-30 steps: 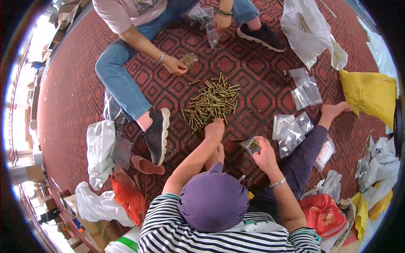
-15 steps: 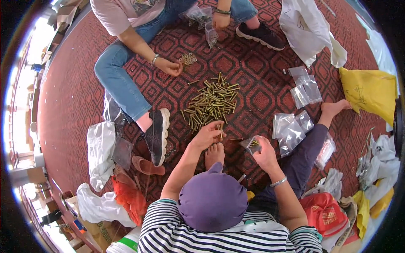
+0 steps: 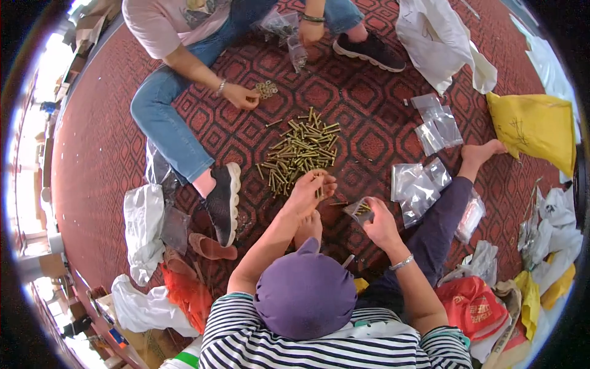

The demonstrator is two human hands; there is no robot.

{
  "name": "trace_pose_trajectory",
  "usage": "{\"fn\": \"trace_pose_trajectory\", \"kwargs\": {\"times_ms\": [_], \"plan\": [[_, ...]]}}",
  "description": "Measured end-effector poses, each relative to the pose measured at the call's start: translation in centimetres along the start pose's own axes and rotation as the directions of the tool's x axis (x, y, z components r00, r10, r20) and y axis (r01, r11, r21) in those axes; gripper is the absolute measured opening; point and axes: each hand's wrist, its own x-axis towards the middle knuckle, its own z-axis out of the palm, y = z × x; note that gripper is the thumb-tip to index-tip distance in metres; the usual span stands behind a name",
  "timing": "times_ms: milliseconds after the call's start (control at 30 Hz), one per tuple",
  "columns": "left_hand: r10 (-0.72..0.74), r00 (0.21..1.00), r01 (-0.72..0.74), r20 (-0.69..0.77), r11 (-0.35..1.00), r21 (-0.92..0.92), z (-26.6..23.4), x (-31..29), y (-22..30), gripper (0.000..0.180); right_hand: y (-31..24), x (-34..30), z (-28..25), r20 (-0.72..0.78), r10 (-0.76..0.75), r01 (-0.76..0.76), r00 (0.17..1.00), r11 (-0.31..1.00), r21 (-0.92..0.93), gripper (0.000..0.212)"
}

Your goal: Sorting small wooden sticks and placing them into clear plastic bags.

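At the near edge of a pile of brass-coloured bolts point(image 3: 301, 150), my left hand point(image 3: 305, 192) is closed in a pinch. Part of a bolt point(image 3: 319, 192) shows between its fingers; how many it holds is hidden. My right hand point(image 3: 382, 225) grips the edge of a small clear plastic bag point(image 3: 354, 213), with a few bolts point(image 3: 363, 209) inside. A single loose bolt point(image 3: 338, 203) lies on the carpet between my hands. Beyond the pile, a co-worker's hand point(image 3: 241, 96) is pinched beside a small heap of washers point(image 3: 266, 90).
Flat clear bags point(image 3: 418, 192) lie right of my right hand, with more clear bags point(image 3: 435, 123) farther off. A yellow sack point(image 3: 531, 129) and a white sack point(image 3: 433, 43) lie beyond. The co-worker's shoe point(image 3: 222, 203) stands left of the pile. Brown slippers point(image 3: 211, 247) lie nearby.
My left hand has turned and its fingers have curled further round the bolt. My right hand keeps hold of the bag. The co-worker's hand has moved slightly away from the washers.
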Motion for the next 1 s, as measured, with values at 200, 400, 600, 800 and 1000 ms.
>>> {"fn": "trace_pose_trajectory", "kwargs": {"times_ms": [200,400,600,800,1000], "plan": [[0.159,0.933,-0.279,0.323,0.885,0.373,6.7,-1.6,-2.7,0.017,-0.9,0.4,0.3,0.019,-0.009,0.007,1.0,0.995,0.103,0.048],[0.33,0.661,-0.736,0.674,0.11,0.668,6.2,-0.8,-4.1,0.023,0.5,-0.2,0.6,-0.046,-0.032,0.04,0.998,0.981,0.19,0.047],[0.291,0.711,-0.344,0.64,-0.65,0.677,-2.1,3.0,-2.6,0.025,0.5,-0.4,-0.1,-0.029,0.026,-0.023,0.999,0.996,0.089,0.046],[0.182,0.714,-0.378,0.676,-0.713,0.591,-4.6,6.3,-1.9,0.015,0.6,-0.8,-0.1,-0.035,0.039,-0.037,0.999,0.998,0.057,0.045],[0.017,0.88,-0.367,0.474,-0.608,0.704,-2.5,3.5,-8.3,0.01,0.6,-0.9,-0.7,-0.02,0.036,-0.035,0.999,0.998,0.044,0.045]]}}
